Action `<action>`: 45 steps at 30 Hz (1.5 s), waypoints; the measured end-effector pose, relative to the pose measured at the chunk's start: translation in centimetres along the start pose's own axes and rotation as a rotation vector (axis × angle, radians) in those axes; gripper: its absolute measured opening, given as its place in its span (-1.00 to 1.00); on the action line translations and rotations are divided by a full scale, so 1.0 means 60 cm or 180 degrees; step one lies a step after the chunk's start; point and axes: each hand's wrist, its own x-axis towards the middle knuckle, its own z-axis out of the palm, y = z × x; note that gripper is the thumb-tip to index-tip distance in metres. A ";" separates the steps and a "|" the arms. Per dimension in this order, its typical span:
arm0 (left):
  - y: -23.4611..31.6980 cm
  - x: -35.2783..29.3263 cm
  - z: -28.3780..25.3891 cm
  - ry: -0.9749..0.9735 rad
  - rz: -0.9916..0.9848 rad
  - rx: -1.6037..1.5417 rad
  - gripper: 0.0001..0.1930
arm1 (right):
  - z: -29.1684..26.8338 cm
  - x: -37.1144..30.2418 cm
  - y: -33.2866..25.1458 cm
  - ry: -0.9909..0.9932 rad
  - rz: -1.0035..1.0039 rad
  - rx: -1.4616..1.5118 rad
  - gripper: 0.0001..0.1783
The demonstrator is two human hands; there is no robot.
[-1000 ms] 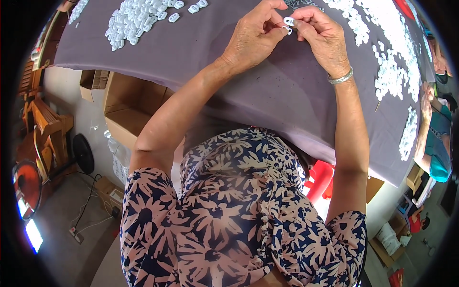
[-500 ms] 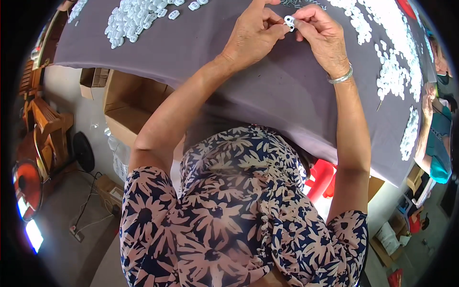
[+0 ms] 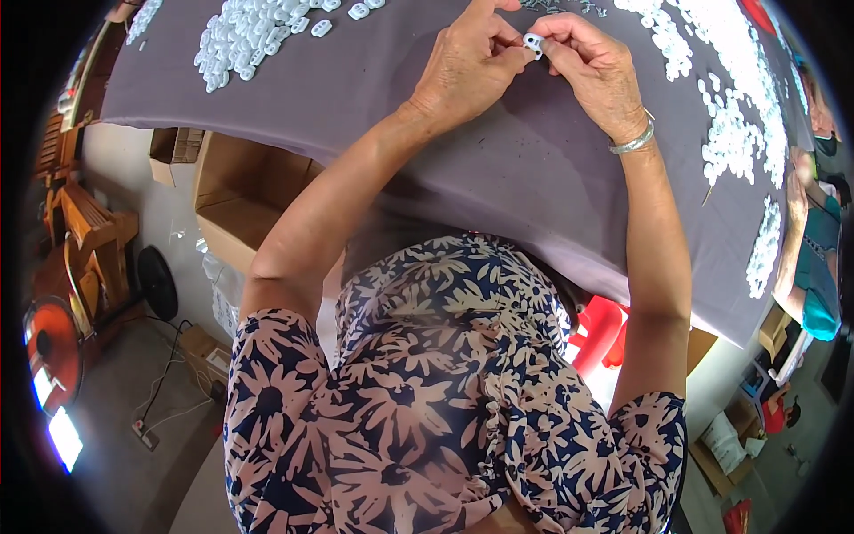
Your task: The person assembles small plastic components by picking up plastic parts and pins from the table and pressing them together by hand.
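Observation:
A small white plastic piece with dark holes (image 3: pixel 533 42) is pinched between my two hands above the far part of the cloth-covered table. My left hand (image 3: pixel 469 64) grips it from the left with thumb and fingertips. From the right, the thumb and forefinger of my right hand (image 3: pixel 598 67) close on the same piece; a bracelet (image 3: pixel 633 140) circles that wrist. Just beyond my hands lie small dark metal parts (image 3: pixel 569 7), partly cut off by the upper edge. My fingers hide part of the white piece.
Pale plastic pieces (image 3: pixel 245 40) are heaped at the far left, and small white parts (image 3: pixel 732 133) spread along the right side. Grey-purple cloth (image 3: pixel 356 80) covers the table. Below its edge stands a cardboard box (image 3: pixel 233 191). Another person's arm (image 3: pixel 790 236) rests at the far right.
The white piece has shifted slightly left and turned a little between my fingers. My right hand has moved slightly with it; both hands keep their pinch.

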 end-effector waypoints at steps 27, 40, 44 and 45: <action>0.006 0.009 -0.015 -0.0324 -0.0668 -0.0667 -0.61 | 0.014 -0.006 -0.016 0.0300 -0.0898 -0.0766 -0.66; 0.018 0.005 -0.023 -0.0715 -0.0821 -0.0684 -0.61 | 0.006 -0.009 -0.007 -0.0094 -0.1521 -0.2403 -0.69; 0.014 0.008 -0.028 -0.0900 -0.0912 -0.0782 -0.63 | 0.008 -0.010 -0.003 -0.0254 -0.1360 -0.2591 -0.68; 0.014 0.008 -0.027 -0.0896 -0.0955 -0.0830 -0.64 | 0.009 -0.012 -0.004 -0.0299 -0.1277 -0.2614 -0.67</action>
